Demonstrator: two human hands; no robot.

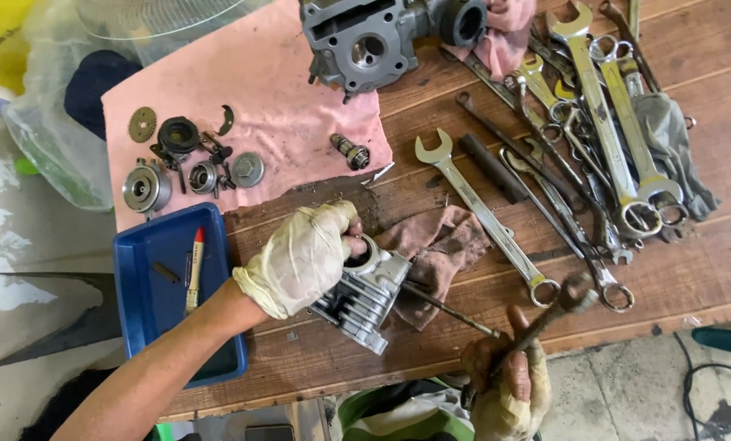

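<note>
- Your gloved left hand (pixel 304 257) is clamped over the top of the finned engine cylinder (pixel 364 298), which lies tilted on the wooden bench (pixel 708 269) beside a dirty rag (pixel 439 245).
- Your right hand (pixel 508 384) grips a long rod-like tool (pixel 537 318) (its working end is blurred).
- Teardown looks well along: small parts (pixel 177 159) sit on the pink cloth (pixel 259 90), the cylinder head (pixel 365 41) is set aside.
- The cylinder seems to be what's left.

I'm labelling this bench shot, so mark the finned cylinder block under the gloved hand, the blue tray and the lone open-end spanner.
finned cylinder block (pixel 365 306), head view, on its cooling fins.
blue tray (pixel 157 306), head view, on its bare floor.
open-end spanner (pixel 484 214), head view, mid-shaft.
</note>
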